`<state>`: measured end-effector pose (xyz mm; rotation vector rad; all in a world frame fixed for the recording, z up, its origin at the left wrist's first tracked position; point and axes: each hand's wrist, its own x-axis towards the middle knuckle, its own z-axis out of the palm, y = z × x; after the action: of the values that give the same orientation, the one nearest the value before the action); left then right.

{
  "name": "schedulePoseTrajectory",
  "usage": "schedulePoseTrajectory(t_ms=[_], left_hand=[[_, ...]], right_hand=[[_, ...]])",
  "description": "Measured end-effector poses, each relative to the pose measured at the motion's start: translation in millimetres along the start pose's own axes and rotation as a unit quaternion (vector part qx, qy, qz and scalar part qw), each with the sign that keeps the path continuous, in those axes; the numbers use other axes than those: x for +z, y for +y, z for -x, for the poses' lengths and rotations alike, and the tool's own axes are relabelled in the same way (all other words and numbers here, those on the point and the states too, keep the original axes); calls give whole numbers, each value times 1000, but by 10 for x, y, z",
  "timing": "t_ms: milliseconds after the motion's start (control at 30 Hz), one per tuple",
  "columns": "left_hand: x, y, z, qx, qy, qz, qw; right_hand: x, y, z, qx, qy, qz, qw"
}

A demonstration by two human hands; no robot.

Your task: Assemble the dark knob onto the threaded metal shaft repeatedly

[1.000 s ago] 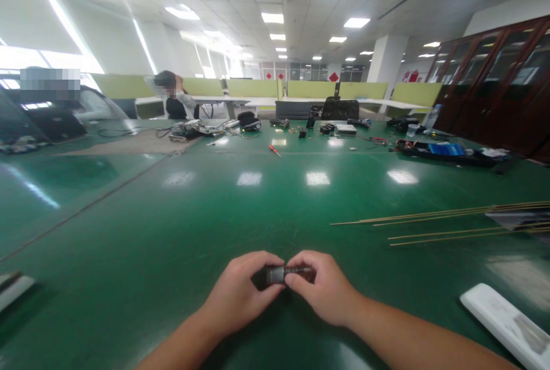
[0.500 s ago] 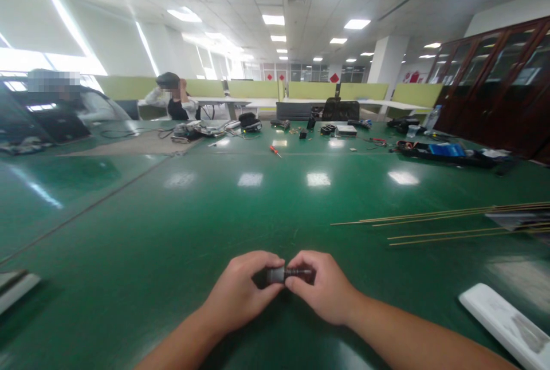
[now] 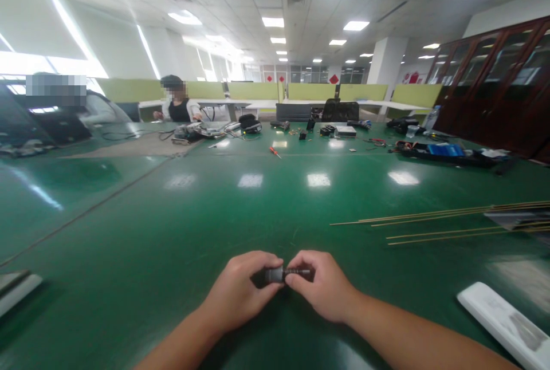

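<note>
1. Dark cylinder (image 3: pixel 275 274), slim shaft (image 3: pixel 301 271): over the bench (image 3: pixel 206 204), toward its near edge.
2. My left hand (image 3: pixel 239 284) pinches the cylinder; my half-curled right hand (image 3: pixel 325 287) grips the shaft.
3. I judge the shaft is being worked; next calls for steady alignment.

Head view — forward and down.

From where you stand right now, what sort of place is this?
Probably an open-plan office, perhaps used partly as a workshop: light-green partitions line the desks beyond, glass-fronted wooden cabinets stand at the right, and what looks like a screwdriver lies on the large green table.
</note>
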<state>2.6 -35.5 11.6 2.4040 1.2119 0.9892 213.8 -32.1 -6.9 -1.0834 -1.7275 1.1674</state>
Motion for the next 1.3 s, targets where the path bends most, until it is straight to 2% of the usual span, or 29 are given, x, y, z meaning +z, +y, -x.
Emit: schedulePoseTrajectory(t_ms=[867, 1300], left_hand=[[-65, 17, -14, 24, 9, -20, 999], [-82, 4, 5, 35, 19, -26, 999]], right_hand=[[-12, 10, -17, 11, -3, -15, 1000], [2, 53, -28, 27, -13, -69, 997]])
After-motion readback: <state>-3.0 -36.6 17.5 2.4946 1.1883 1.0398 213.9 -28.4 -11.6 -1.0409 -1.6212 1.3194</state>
